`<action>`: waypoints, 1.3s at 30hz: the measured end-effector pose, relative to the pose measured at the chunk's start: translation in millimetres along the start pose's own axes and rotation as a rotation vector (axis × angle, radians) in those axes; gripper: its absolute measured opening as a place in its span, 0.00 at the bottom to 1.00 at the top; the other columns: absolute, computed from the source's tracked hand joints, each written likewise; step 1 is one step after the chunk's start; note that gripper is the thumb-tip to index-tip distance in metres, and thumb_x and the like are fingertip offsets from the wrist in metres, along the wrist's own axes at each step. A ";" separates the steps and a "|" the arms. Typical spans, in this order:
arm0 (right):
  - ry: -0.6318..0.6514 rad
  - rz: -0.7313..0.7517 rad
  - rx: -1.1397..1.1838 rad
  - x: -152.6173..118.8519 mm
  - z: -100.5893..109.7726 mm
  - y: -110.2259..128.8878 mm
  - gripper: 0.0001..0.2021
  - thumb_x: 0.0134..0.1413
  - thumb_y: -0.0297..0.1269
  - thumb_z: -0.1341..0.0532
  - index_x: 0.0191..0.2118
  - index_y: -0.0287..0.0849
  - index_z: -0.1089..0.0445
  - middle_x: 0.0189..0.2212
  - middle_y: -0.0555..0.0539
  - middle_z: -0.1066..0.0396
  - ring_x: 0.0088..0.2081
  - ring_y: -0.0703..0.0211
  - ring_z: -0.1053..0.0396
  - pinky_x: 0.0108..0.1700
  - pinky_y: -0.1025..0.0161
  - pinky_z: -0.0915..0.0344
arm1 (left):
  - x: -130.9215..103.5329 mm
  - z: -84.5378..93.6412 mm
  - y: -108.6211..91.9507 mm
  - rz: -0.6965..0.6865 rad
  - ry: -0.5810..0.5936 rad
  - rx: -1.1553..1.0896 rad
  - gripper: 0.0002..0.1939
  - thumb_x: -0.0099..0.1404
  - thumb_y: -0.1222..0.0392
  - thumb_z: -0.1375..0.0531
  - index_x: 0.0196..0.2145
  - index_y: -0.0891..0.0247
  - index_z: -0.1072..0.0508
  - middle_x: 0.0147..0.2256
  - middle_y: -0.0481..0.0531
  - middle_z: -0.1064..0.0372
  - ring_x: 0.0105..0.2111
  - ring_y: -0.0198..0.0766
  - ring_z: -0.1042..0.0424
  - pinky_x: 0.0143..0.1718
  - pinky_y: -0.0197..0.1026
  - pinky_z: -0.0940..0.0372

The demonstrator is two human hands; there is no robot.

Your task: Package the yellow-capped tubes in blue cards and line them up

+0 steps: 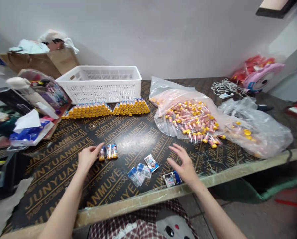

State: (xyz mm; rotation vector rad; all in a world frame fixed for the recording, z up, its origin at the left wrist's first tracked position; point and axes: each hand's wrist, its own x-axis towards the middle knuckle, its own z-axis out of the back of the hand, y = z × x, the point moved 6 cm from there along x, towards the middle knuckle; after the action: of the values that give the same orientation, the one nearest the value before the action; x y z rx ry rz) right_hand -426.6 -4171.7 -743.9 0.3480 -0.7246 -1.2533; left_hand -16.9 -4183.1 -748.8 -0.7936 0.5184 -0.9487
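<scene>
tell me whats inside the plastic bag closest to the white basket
The plastic bag holds a heap of yellow-capped tubes, some at its open mouth. Whatever lies beneath the top layer is covered and can't be seen.

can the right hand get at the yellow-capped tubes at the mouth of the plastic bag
Probably yes: the right hand looks open, the yellow-capped tubes lie exposed at the mouth of the plastic bag, and only bare tabletop seems to lie between.
</scene>
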 end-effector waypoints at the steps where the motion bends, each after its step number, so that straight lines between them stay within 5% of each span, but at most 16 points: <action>1: -0.033 -0.085 -0.160 12.4 9.2 -19.9 0.20 0.54 0.46 0.43 0.53 0.48 0.36 0.55 0.43 0.39 0.56 0.51 0.41 0.56 0.51 0.41 | -8.1 0.2 -2.8 -0.025 -0.046 0.049 0.16 0.56 0.47 0.40 0.26 0.64 0.28 0.19 0.46 0.32 0.25 0.42 0.33 0.30 0.39 0.45; 3: -0.098 -0.234 -0.301 38.3 27.0 -60.1 0.21 0.52 0.48 0.42 0.51 0.45 0.34 0.55 0.39 0.40 0.57 0.43 0.44 0.54 0.43 0.45 | -31.3 -9.2 -10.1 -0.104 -0.050 0.161 0.14 0.58 0.49 0.42 0.28 0.63 0.27 0.24 0.49 0.29 0.29 0.43 0.32 0.32 0.40 0.44; 7: -0.183 -0.483 -0.457 81.4 44.0 -123.7 0.28 0.52 0.52 0.44 0.53 0.37 0.38 0.55 0.26 0.46 0.57 0.27 0.51 0.49 0.28 0.54 | -88.0 -60.9 -17.0 -0.174 0.259 0.223 0.12 0.52 0.49 0.38 0.27 0.61 0.26 0.26 0.50 0.29 0.28 0.41 0.32 0.31 0.39 0.44; 14: -0.079 -0.559 -0.575 97.0 38.7 -153.5 0.28 0.51 0.52 0.44 0.54 0.39 0.40 0.52 0.27 0.45 0.54 0.28 0.48 0.46 0.31 0.50 | -122.9 -94.8 -27.5 -0.197 0.276 0.399 0.05 0.56 0.58 0.40 0.26 0.60 0.31 0.28 0.48 0.33 0.31 0.38 0.33 0.30 0.36 0.48; 18: 0.018 -0.485 -0.580 78.5 37.8 -146.8 0.25 0.48 0.49 0.41 0.50 0.43 0.35 0.48 0.35 0.38 0.51 0.33 0.44 0.44 0.37 0.43 | -120.8 -103.7 -32.7 -0.234 0.319 0.311 0.04 0.55 0.61 0.41 0.25 0.61 0.33 0.26 0.47 0.32 0.28 0.37 0.34 0.30 0.36 0.47; 24: 0.108 -0.275 -0.539 25.3 17.1 -105.8 0.20 0.47 0.48 0.40 0.47 0.48 0.32 0.47 0.41 0.38 0.52 0.41 0.45 0.42 0.48 0.39 | -122.6 -112.5 -36.3 -0.277 0.351 0.261 0.03 0.56 0.62 0.43 0.25 0.60 0.33 0.23 0.47 0.31 0.26 0.37 0.33 0.29 0.36 0.46; 28: 0.127 -0.172 -0.532 4.5 9.0 -81.4 0.20 0.47 0.46 0.39 0.48 0.48 0.33 0.51 0.40 0.40 0.55 0.41 0.47 0.46 0.44 0.42 | -124.0 -108.9 -39.2 -0.307 0.348 0.320 0.04 0.58 0.63 0.45 0.27 0.59 0.31 0.26 0.49 0.29 0.28 0.39 0.32 0.32 0.37 0.45; 31: 0.091 -0.141 -0.546 8.5 10.2 -69.6 0.22 0.46 0.52 0.39 0.46 0.46 0.31 0.55 0.37 0.42 0.58 0.36 0.50 0.50 0.35 0.51 | -124.6 -103.4 -44.8 -0.383 0.298 0.295 0.03 0.57 0.65 0.45 0.27 0.60 0.33 0.29 0.49 0.31 0.31 0.39 0.32 0.34 0.37 0.44; 33: 0.064 -0.108 -0.529 18.3 9.1 -61.9 0.22 0.49 0.52 0.41 0.47 0.44 0.31 0.55 0.37 0.40 0.57 0.37 0.48 0.51 0.39 0.50 | -125.0 -101.5 -46.9 -0.406 0.275 0.253 0.03 0.54 0.66 0.45 0.25 0.60 0.35 0.28 0.48 0.33 0.31 0.38 0.33 0.34 0.37 0.43; 39: 0.125 -0.012 -0.441 49.6 -11.2 -43.4 0.18 0.48 0.30 0.44 0.48 0.40 0.31 0.34 0.41 0.27 0.39 0.48 0.36 0.41 0.55 0.42 | -124.7 -104.3 -41.4 -0.204 0.322 -0.142 0.03 0.54 0.63 0.42 0.25 0.61 0.35 0.21 0.44 0.35 0.23 0.34 0.35 0.28 0.35 0.43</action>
State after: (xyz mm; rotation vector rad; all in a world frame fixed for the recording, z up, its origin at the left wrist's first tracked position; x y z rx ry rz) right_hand -444.5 -4233.1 -763.5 0.0669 -0.3257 -1.3503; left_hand -173.2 -4127.4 -773.6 -0.8364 0.8019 -1.2488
